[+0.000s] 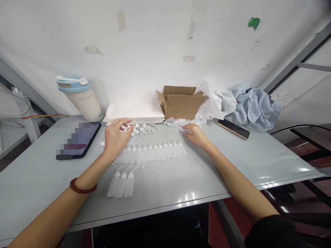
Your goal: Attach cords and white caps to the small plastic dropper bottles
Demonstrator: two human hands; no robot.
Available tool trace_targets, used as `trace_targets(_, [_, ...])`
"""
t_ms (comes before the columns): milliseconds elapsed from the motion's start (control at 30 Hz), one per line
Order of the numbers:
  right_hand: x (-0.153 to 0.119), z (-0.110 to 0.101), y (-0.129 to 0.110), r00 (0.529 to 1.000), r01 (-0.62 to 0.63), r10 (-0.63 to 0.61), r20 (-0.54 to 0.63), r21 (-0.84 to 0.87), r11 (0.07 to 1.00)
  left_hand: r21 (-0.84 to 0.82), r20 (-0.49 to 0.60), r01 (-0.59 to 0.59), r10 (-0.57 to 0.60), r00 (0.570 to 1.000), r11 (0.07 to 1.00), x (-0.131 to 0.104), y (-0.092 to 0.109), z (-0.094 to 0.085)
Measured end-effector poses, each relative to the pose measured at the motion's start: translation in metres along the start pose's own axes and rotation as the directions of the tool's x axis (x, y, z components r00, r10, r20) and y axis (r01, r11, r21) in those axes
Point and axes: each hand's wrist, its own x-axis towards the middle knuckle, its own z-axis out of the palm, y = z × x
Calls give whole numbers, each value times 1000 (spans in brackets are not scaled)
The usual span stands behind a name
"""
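Observation:
My left hand (115,137) reaches over the left end of a pile of small white caps with straps (144,129); its thumb and fingers are apart. At the loose clear bottles (173,124) near the cardboard box, my right hand (195,135) has its fingers closed around one small translucent bottle (185,130). Between the hands lies a row of several bottles with strapped caps (155,152), side by side. Three more strapped bottles (124,185) lie closer to the front edge, left of the middle.
Behind the hands are a stack of white sheets (136,112), an open cardboard box (181,105), a plastic bag (217,101) and a blue cloth (252,106). Phones lie at left (82,141) and right (233,128). A blue-lidded cup (84,101) stands at the back left.

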Motion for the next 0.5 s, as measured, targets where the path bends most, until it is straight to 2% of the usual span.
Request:
trace_targets(133, [0,0,1,1000,1,-1,-1,10,1000,1,-47,25,-25,999,1000,1,-2,0])
trace_targets(233, [0,0,1,1000,3,-3,-2,23,1000,31,-24,29,-29,999,999,3,-6,1])
trace_targets(400, [0,-1,0,1000,1,-1,-3,32,999,65,115,-95,87,990,993,3,-12,4])
trace_targets(500, [0,-1,-1,1000,3,-3,-6,29,1000,36,90,-140,136,987,989,1,-9,5])
